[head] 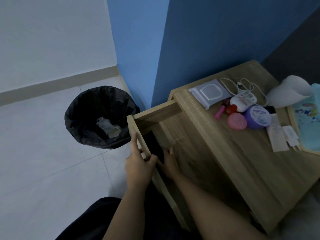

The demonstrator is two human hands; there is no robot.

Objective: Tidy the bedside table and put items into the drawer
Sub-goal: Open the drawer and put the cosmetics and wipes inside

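Observation:
The wooden bedside table has its top drawer pulled out to the left. My left hand grips the drawer's front panel, thumb inside and fingers outside. My right hand reaches into the drawer, its fingers against a flat black object lying along the front wall; whether it holds the object is unclear. On the tabletop lie a wipes pack, a white cable, a white bottle, a pink tube, a pink jar, a purple jar, white sachets and a plug adapter.
A bin lined with a black bag stands on the tiled floor left of the drawer, with crumpled paper inside. A white cup-shaped object and a blue patterned item sit at the table's right. Blue wall behind the table.

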